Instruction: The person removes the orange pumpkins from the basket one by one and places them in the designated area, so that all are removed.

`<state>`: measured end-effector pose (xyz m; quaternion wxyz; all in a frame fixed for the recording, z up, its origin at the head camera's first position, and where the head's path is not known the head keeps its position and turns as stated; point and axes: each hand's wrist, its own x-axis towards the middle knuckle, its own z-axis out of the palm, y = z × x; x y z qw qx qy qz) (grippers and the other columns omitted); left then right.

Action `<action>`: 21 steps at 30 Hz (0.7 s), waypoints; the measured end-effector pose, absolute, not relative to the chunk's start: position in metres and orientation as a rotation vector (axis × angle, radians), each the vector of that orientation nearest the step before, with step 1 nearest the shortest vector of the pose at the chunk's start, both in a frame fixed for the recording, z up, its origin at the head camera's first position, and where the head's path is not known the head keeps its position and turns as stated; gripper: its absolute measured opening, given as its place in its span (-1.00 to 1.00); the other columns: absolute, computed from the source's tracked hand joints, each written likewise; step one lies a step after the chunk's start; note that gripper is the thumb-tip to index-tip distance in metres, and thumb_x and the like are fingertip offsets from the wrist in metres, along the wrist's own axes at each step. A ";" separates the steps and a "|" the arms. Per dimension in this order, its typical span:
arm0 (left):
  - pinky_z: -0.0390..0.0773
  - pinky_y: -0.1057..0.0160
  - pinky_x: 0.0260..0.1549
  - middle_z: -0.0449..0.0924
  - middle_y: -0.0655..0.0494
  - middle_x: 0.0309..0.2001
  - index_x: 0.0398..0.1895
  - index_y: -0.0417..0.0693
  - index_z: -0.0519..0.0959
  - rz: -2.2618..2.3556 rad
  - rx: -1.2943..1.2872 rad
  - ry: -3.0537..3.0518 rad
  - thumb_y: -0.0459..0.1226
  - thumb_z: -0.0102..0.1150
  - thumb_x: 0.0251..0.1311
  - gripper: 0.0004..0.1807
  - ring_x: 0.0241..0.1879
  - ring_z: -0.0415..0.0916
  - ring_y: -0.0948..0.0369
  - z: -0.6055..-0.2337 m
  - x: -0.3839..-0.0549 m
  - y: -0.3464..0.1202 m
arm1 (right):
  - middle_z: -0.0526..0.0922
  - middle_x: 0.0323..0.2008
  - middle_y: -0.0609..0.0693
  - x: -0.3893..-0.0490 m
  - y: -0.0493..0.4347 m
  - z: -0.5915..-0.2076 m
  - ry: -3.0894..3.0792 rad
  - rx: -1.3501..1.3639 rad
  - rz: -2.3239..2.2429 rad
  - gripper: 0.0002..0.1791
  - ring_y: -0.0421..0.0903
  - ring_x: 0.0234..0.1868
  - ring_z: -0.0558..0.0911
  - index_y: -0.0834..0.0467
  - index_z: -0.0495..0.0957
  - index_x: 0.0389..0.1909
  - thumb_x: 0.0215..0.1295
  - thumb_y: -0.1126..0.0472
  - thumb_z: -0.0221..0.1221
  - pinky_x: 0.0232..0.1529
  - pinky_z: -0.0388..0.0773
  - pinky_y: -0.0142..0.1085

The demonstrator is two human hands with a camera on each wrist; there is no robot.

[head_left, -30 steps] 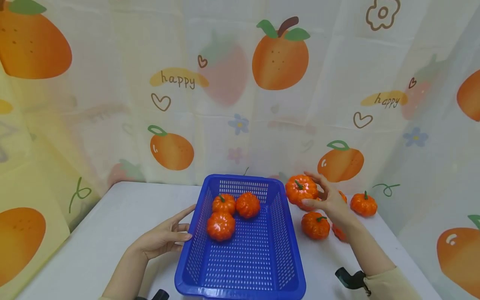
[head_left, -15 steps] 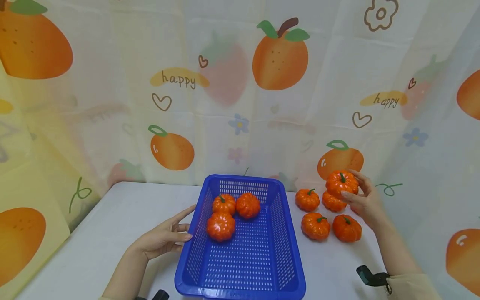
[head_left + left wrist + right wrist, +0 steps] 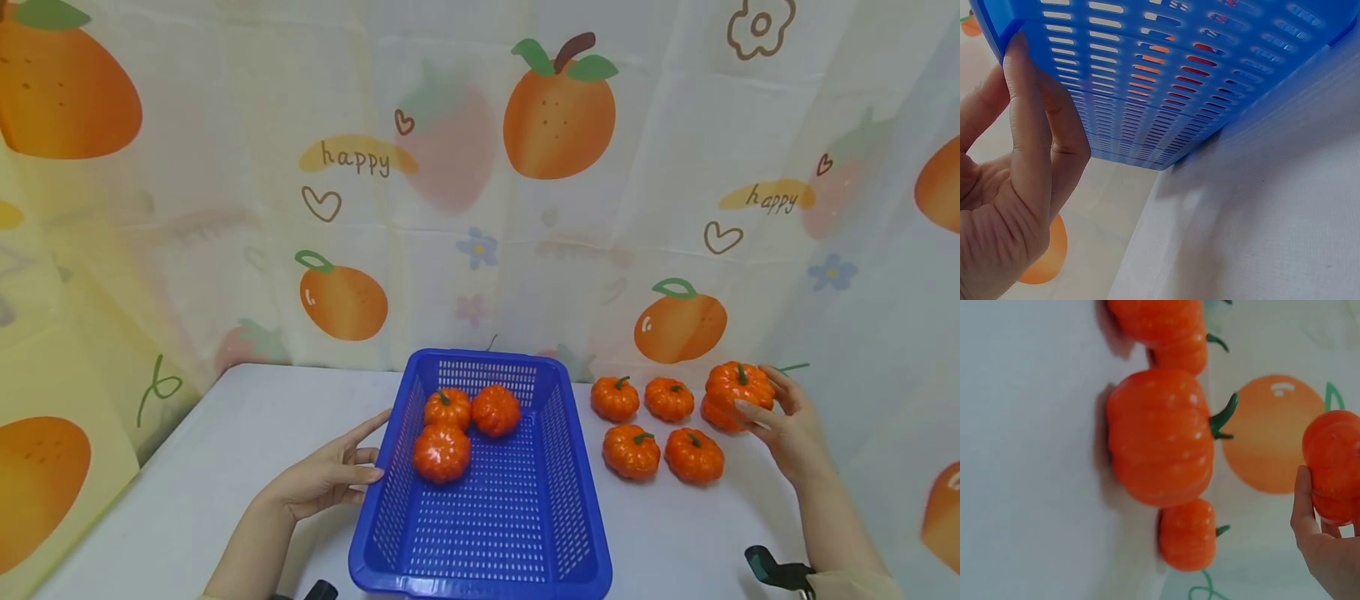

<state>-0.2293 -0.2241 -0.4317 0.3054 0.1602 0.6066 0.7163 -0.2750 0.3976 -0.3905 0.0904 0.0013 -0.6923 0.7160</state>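
Observation:
In the head view, my right hand (image 3: 797, 429) grips a small orange pumpkin (image 3: 738, 383) with a green stem, thumb in front and fingers behind. It overlaps another pumpkin (image 3: 718, 416) at the table's far right. The right wrist view also shows the held pumpkin (image 3: 1334, 465) at its right edge. My left hand (image 3: 326, 475) touches the left rim of a blue plastic basket (image 3: 592, 533), thumb and forefinger extended against it. In the left wrist view the fingertips (image 3: 1017, 44) lie right under the rim. Three pumpkins (image 3: 442, 452) sit together in the basket's far left part.
Several more pumpkins (image 3: 632, 452) stand on the white table (image 3: 300, 400) right of the basket, in two loose rows. A fruit-printed curtain (image 3: 450, 275) hangs behind the table and along its sides. Dark wrist mounts (image 3: 776, 571) show at the bottom edge.
My right hand has carried the gripped pumpkin rightward from near the basket's right rim, past the other pumpkins, and lately lowered it. The left hand and basket have stayed put.

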 end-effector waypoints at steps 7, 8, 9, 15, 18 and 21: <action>0.72 0.19 -0.08 0.63 0.07 0.04 0.60 0.10 -0.37 1.894 0.429 1.617 -0.37 0.08 0.34 0.00 -0.10 0.71 0.23 -0.433 -0.230 -0.225 | 0.21 0.05 -0.41 -0.268 0.417 -0.404 -1.999 -0.162 2.202 -0.31 -0.34 -0.04 0.37 -0.26 0.19 0.35 0.34 0.35 0.18 -0.29 0.69 -0.51; 0.72 0.19 -0.08 0.63 0.06 0.04 0.60 0.10 -0.37 1.894 0.428 1.617 -0.37 0.08 0.34 0.00 -0.10 0.71 0.23 -0.433 -0.230 -0.225 | 0.20 0.04 -0.41 -0.267 0.420 -0.407 -2.010 -0.189 2.195 -0.31 -0.35 -0.05 0.37 -0.28 0.19 0.33 0.34 0.34 0.18 -0.29 0.68 -0.52; 0.72 0.19 -0.08 0.63 0.06 0.04 0.60 0.11 -0.37 1.893 0.429 1.618 -0.37 0.08 0.34 -0.01 -0.10 0.70 0.23 -0.433 -0.230 -0.226 | 0.20 0.03 -0.41 -0.267 0.423 -0.409 -2.025 -0.220 2.184 -0.32 -0.35 -0.06 0.37 -0.30 0.19 0.31 0.33 0.33 0.19 -0.29 0.68 -0.53; 0.72 0.18 -0.08 0.63 0.05 0.04 0.60 0.11 -0.37 1.893 0.429 1.617 -0.37 0.07 0.35 -0.01 -0.10 0.71 0.22 -0.434 -0.231 -0.226 | 0.07 0.40 -0.24 -0.265 0.437 -0.426 -2.195 -0.444 2.067 -0.23 -0.39 -0.09 0.35 -0.39 0.08 0.38 0.32 0.16 0.26 -0.28 0.64 -0.58; 0.72 0.18 -0.08 0.63 0.05 0.04 0.60 0.11 -0.37 1.894 0.430 1.614 -0.38 0.06 0.35 -0.02 -0.10 0.71 0.23 -0.434 -0.231 -0.226 | -0.05 0.52 -0.04 -0.266 0.442 -0.433 -2.247 -0.556 2.021 -0.10 -0.40 -0.11 0.35 -0.35 -0.03 0.48 0.28 0.07 0.30 -0.29 0.63 -0.59; 0.71 0.19 -0.07 0.62 0.06 0.05 0.60 0.11 -0.37 1.892 0.431 1.615 -0.38 0.06 0.36 -0.02 -0.09 0.71 0.23 -0.434 -0.231 -0.226 | -0.24 0.60 0.04 -0.266 0.446 -0.438 -2.278 -0.658 2.005 0.01 -0.43 -0.16 0.37 -0.34 -0.14 0.53 0.23 0.00 0.33 -0.31 0.61 -0.60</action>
